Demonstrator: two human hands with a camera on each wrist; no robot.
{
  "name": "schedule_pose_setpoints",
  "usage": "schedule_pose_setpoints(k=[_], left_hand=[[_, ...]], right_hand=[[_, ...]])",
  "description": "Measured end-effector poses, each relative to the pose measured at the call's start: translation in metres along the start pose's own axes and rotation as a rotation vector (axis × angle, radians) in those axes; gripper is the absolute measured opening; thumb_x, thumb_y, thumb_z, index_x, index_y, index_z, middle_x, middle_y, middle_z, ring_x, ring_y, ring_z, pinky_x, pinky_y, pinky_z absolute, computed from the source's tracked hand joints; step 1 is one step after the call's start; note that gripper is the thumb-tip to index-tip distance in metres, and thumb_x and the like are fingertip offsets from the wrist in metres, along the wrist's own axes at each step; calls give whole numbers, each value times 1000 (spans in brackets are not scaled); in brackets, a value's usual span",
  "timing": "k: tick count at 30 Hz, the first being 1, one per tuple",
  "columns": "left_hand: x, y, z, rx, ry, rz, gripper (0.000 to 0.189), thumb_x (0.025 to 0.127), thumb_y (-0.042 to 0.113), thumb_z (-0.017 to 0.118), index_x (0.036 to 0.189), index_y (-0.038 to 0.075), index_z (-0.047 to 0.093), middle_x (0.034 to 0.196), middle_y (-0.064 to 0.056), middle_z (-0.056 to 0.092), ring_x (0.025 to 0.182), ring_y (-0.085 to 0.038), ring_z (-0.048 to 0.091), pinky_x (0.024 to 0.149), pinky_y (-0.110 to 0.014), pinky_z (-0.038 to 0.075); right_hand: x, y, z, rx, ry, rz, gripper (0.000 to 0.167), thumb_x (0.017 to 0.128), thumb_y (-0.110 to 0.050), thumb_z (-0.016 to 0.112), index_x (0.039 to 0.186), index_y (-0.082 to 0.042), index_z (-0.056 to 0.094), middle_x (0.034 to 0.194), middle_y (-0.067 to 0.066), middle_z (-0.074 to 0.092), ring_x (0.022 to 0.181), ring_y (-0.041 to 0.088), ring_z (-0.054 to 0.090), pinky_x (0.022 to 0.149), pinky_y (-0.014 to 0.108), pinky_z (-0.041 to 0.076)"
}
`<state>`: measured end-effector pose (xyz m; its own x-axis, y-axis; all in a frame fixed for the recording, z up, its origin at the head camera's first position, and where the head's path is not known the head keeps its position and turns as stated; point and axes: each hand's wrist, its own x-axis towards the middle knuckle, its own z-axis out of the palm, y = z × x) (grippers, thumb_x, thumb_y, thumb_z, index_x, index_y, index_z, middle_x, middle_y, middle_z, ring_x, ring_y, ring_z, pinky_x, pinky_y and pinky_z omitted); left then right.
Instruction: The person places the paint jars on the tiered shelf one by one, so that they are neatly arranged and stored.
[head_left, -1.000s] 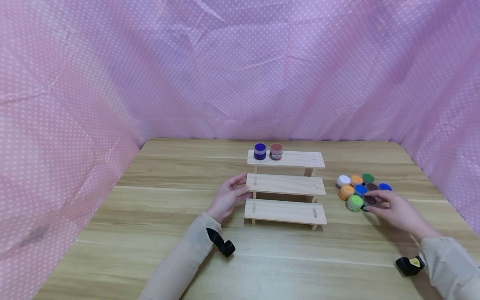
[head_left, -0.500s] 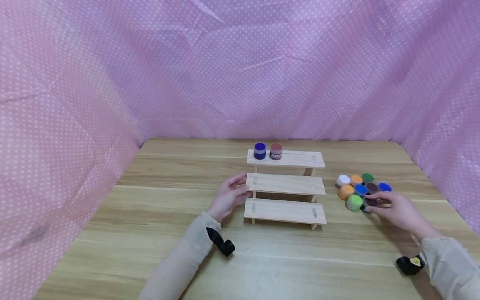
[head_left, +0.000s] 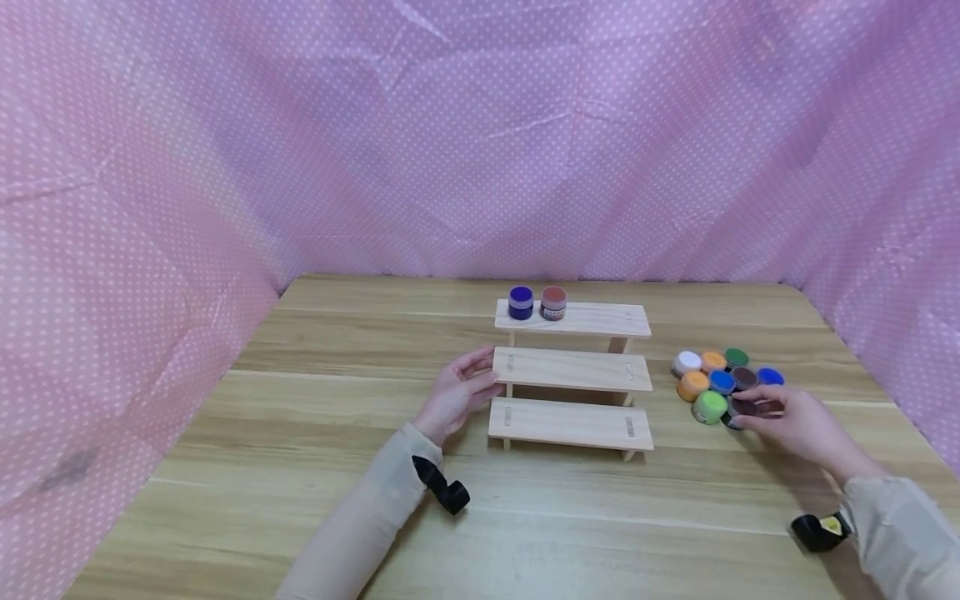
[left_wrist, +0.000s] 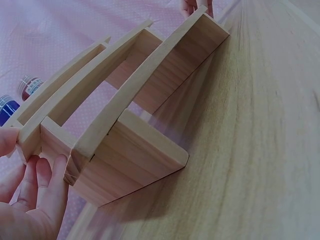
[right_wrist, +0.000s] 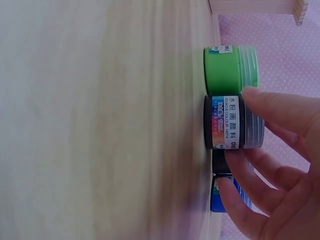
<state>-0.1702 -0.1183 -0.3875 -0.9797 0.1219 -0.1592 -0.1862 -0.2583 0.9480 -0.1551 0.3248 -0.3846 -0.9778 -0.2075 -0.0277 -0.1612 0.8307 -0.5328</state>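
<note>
My left hand [head_left: 453,398] pinches the left end of the middle board [head_left: 573,369] of a three-step wooden display stand [left_wrist: 135,145]. In the left wrist view its thumb lies over the board and the other fingers are below. On the right, my right hand [head_left: 798,425] holds a dark paint jar [right_wrist: 225,122] between thumb and fingers, the jar's base at the tabletop. A lime green paint jar [right_wrist: 222,70] stands right beside it. Two more jars, one purple [head_left: 521,303] and one reddish brown [head_left: 553,303], sit on the top board's left half.
Several other paint jars cluster behind the held one, among them a white jar [head_left: 686,363], an orange jar [head_left: 692,385], a dark green jar [head_left: 737,357] and a blue jar [head_left: 770,377]. A pink dotted cloth [head_left: 480,167] hangs behind the wooden table [head_left: 337,333].
Almost nothing differs. The dark jar and the right fingertips have shifted very slightly towards the front; the left hand and the stand keep their place.
</note>
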Motion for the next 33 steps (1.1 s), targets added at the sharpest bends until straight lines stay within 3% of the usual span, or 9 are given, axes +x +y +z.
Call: schedule_pose_setpoints(k=[4,9,13,19,21,23,26,28,33], left_hand=[[-2,-2,2,-8,6,3,50,89,-12,50,138,-5,41,119,-16,54,90,-12,62,96,-41,51],[-4,-5,4,-14,8,7,50,89,-12,50,138,-6,41,116,-12,55,89,-12,62,95,-40,52],[-6,-6,7,-20,10,12,50,89,-13,50,138,-5,41,116,-12,55,89,-11,62,95,-41,52],[-10,-7,11,-23,20,17,50,89,-12,50,138,-5,41,114,-11,54,89,-10,62,96,-42,51],[-11,-7,12,-23,26,17,50,89,-12,50,138,-5,41,113,-11,54,89,-10,61,96,-42,51],[-13,-7,13,-20,33,16,50,89,-12,50,138,-5,42,113,-11,55,89,-10,61,96,-42,51],[-15,-8,14,-14,38,18,49,90,-12,50,138,-5,42,115,-12,54,90,-10,61,96,-42,51],[-16,-9,15,-12,40,20,49,90,-12,50,138,-5,41,117,-13,54,90,-11,61,97,-43,51],[-19,-10,16,-14,41,25,49,90,-12,50,138,-5,41,116,-13,54,91,-11,61,96,-42,51]], right_hand=[[-1,1,0,-4,2,-7,41,83,-23,74,112,3,64,103,23,61,92,38,62,63,14,49],[-1,1,-1,-26,29,-38,38,81,-17,75,110,4,65,98,19,63,84,21,62,63,15,52],[-3,0,-3,-22,58,-39,37,82,-16,73,110,5,65,98,22,64,82,21,62,62,17,53],[-7,3,-11,23,152,-55,34,83,-13,71,111,6,65,104,30,62,76,-16,46,61,8,48],[-9,4,-14,52,204,-74,34,81,-9,72,110,7,64,102,20,64,77,-22,41,60,4,46],[-11,4,-16,88,258,-94,35,80,-7,73,110,9,64,99,-2,64,79,-24,40,61,1,45],[-13,1,-17,130,329,-112,35,81,-6,73,111,9,63,95,-31,49,81,-24,42,63,-2,44],[-15,-2,-17,162,349,-108,35,82,-8,72,112,9,62,93,-37,45,83,-23,43,64,-3,44],[-18,-12,-17,201,367,-92,37,84,-10,71,114,9,61,97,-34,47,87,-19,43,67,-4,44]])
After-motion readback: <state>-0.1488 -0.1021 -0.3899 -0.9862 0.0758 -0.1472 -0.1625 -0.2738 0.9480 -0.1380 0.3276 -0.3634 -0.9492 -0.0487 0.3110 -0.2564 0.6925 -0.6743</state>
